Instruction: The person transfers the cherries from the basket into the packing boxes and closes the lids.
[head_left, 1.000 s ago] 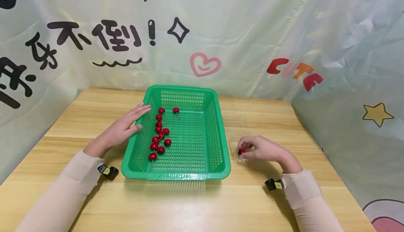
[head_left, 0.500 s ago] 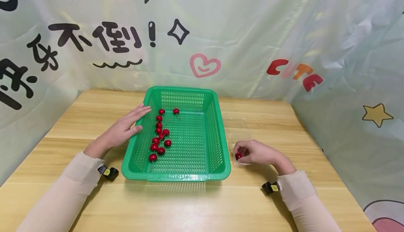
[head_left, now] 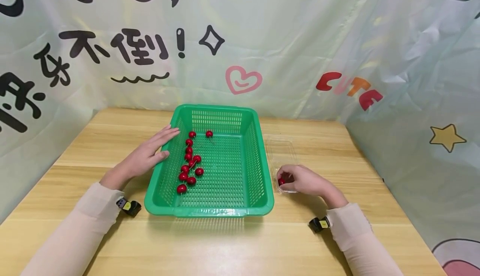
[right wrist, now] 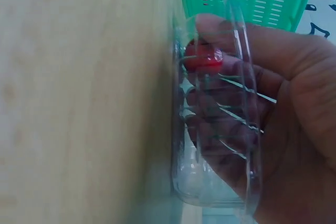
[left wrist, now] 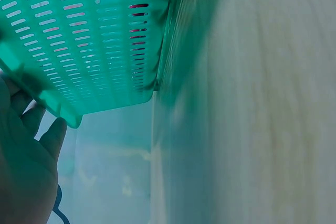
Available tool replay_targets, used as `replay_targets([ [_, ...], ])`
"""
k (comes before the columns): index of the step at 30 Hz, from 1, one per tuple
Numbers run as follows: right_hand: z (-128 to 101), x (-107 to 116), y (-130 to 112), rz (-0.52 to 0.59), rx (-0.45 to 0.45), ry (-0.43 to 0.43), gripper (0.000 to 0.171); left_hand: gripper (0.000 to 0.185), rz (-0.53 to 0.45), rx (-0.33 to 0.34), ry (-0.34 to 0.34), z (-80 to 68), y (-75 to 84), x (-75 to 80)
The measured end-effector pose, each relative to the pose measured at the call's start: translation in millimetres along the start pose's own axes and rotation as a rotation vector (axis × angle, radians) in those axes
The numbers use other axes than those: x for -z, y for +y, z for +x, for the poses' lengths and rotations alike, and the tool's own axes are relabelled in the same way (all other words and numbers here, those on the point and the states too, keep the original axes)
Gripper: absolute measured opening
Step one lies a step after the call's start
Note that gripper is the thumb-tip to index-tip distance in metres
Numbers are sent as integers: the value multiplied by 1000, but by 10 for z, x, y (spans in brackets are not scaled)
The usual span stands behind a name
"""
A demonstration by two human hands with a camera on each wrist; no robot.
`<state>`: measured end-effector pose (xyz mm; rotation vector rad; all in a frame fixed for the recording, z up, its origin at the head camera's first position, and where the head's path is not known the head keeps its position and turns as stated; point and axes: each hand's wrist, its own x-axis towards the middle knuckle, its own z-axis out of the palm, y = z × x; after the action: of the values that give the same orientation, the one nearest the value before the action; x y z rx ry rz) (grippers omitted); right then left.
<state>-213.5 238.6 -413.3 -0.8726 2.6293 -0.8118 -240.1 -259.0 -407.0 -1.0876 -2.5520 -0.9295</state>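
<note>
Reading "CUTE" on the crinkled backdrop [head_left: 350,87], the head view shows the left hand [head_left: 144,156] resting flat, fingers straight, against the slotted green plastic basket [head_left: 258,159] holding glossy red cherries [head_left: 189,163]. Right wrist view: the right hand [right wrist: 273,93] pinches one round red cherry [right wrist: 202,59] inside the ribbed clear plastic box [right wrist: 210,182] on the pale wooden table [right wrist: 79,103].

The slotted side wall of a green basket [left wrist: 89,35] fills the upper left, tilted across the view, with bits of red showing through its top slots. The left hand [left wrist: 23,166] lies at the lower left, its fingers [left wrist: 52,137] against the basket's rim. Pale wooden worktop [left wrist: 262,103] covers the right
</note>
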Motion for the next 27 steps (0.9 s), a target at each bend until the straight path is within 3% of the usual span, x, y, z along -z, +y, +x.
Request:
replay_targets([
  [15, -28, 65, 11, 60, 20, -48, 5, 57, -4, 8, 5, -11, 11, -2],
  [21, -46, 106, -44, 67, 22, 13, 4, 57, 1, 13, 3, -9, 4, 0],
  [27, -72, 133, -76, 0, 32, 92, 7, 57, -12, 12, 4, -4, -4, -7],
])
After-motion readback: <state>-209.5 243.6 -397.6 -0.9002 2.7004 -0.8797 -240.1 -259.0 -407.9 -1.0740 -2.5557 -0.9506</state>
